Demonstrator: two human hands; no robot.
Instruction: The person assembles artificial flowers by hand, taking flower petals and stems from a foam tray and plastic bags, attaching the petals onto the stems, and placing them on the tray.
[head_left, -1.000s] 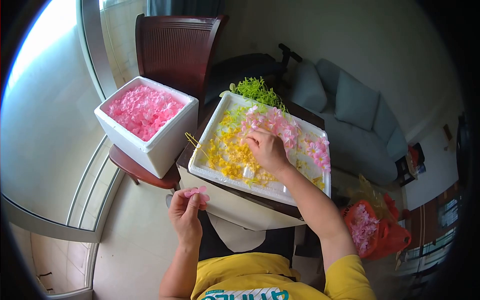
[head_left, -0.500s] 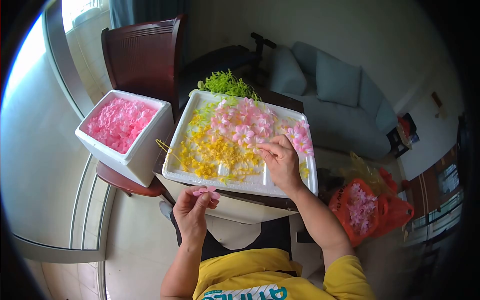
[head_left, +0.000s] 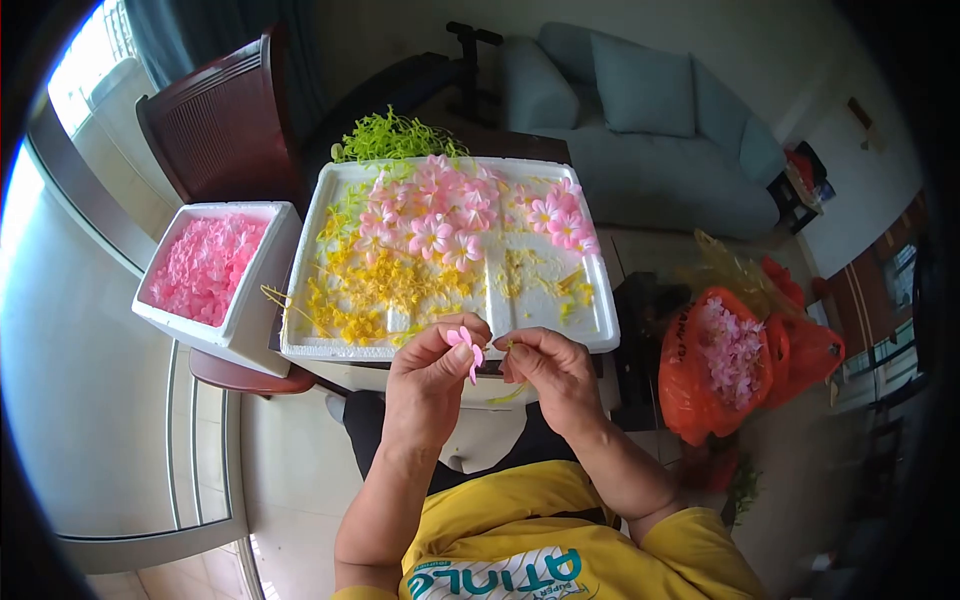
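My left hand (head_left: 425, 375) pinches a pink artificial flower (head_left: 466, 350), its petals turned sideways to the right. Close beside it, in front of the tray's near edge, my right hand (head_left: 560, 385) has thumb and forefinger closed on a thin yellow-green stamen (head_left: 511, 344). A strand of the same colour hangs below those fingers. Behind both hands lies a white foam tray (head_left: 545, 325). Loose yellow stamens (head_left: 385, 290) cover its left and front part. Pink flowers with yellow centres (head_left: 435, 220) are piled at the back middle, and a smaller pink cluster (head_left: 565, 222) sits at the right.
Left of the tray, a white foam box (head_left: 262, 310) full of pink petals (head_left: 205, 268) rests on a chair (head_left: 215, 120). Green plastic stems (head_left: 400, 137) lie behind the tray. At right stands a red bag (head_left: 685, 390) holding pale pink flowers (head_left: 730, 350). A grey sofa (head_left: 650, 170) is beyond.
My right hand has come back from over the tray's flowers toward my body. My left hand has moved right and up with the pink flower, so both hands now nearly meet.
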